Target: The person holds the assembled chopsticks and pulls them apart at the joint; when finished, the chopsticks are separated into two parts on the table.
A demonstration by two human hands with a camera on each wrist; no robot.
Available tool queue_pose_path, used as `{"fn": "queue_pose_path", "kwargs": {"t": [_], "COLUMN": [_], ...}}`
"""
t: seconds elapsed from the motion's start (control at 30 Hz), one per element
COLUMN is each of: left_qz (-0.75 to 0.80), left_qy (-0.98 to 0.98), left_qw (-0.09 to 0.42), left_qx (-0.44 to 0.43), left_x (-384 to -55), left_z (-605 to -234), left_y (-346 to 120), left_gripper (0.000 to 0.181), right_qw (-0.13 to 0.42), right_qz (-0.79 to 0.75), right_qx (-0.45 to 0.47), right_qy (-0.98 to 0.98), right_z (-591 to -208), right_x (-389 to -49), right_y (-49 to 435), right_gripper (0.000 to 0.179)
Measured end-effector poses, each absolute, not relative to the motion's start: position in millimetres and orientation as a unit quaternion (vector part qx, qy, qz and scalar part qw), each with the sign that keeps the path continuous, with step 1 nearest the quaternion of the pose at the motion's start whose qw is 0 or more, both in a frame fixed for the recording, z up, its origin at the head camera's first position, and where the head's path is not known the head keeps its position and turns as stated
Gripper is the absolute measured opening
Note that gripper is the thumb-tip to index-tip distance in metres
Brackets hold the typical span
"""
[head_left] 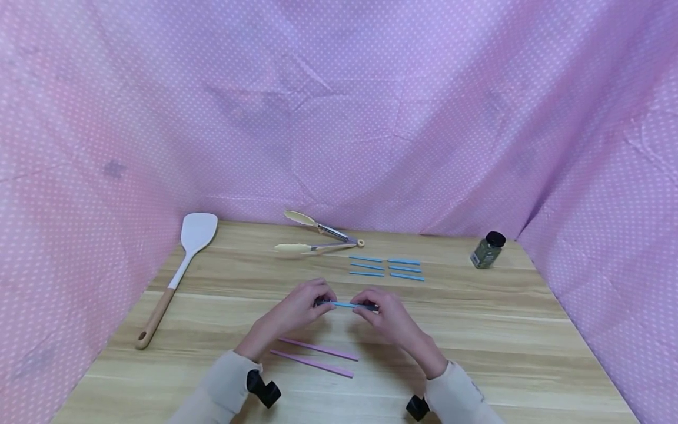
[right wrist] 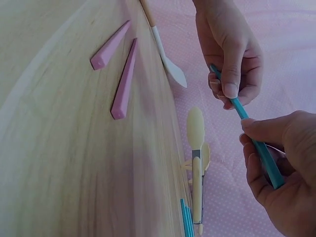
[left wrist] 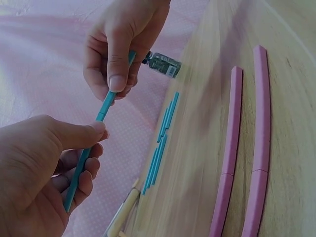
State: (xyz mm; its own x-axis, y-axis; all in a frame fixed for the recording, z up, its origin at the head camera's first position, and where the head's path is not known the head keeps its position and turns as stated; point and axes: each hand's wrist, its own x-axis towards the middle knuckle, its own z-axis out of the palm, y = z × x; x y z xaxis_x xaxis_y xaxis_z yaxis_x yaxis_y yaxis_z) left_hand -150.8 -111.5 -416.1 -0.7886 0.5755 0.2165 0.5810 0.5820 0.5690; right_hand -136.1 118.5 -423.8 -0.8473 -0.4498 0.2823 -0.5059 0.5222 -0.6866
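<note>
Both hands hold one slim blue chopstick (head_left: 343, 304) above the middle of the table. My left hand (head_left: 303, 304) pinches its left part between thumb and fingers; my right hand (head_left: 391, 316) grips the right part the same way. A short stretch lies bare between the thumbs, where the left wrist view shows a seam across the chopstick (left wrist: 105, 105). Below the hands, two pink chopsticks (head_left: 318, 348) lie side by side on the wood, each with a similar seam in the left wrist view. Beyond the hands, several short blue chopstick pieces (head_left: 405, 269) lie in two groups.
Behind the blue pieces lie spread tongs (head_left: 333, 247) with cream tips. A white spatula (head_left: 182, 268) with a wooden handle rests at the left. At the far right stands a black-lidded jar (head_left: 486, 252). Pink dotted cloth (head_left: 339, 147) hangs around the wooden table (head_left: 503, 353).
</note>
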Motion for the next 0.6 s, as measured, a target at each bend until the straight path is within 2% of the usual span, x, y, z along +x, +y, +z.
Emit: {"fn": "queue_pose_path", "kwargs": {"t": [0.6], "left_qz": [-0.337], "left_qy": [-0.875], "left_qw": [0.051], "left_qx": [-0.344], "left_x": [-154.0], "left_z": [-425.0], "left_y": [-111.7], "left_gripper": [0.005], "right_qw": [0.054], "right_qz": [0.406], "right_qx": [0.261], "right_qy": [-0.874], "right_z": [-423.4], "right_x": [-135.2], "right_y": [119.2], "right_gripper": [0.007]}}
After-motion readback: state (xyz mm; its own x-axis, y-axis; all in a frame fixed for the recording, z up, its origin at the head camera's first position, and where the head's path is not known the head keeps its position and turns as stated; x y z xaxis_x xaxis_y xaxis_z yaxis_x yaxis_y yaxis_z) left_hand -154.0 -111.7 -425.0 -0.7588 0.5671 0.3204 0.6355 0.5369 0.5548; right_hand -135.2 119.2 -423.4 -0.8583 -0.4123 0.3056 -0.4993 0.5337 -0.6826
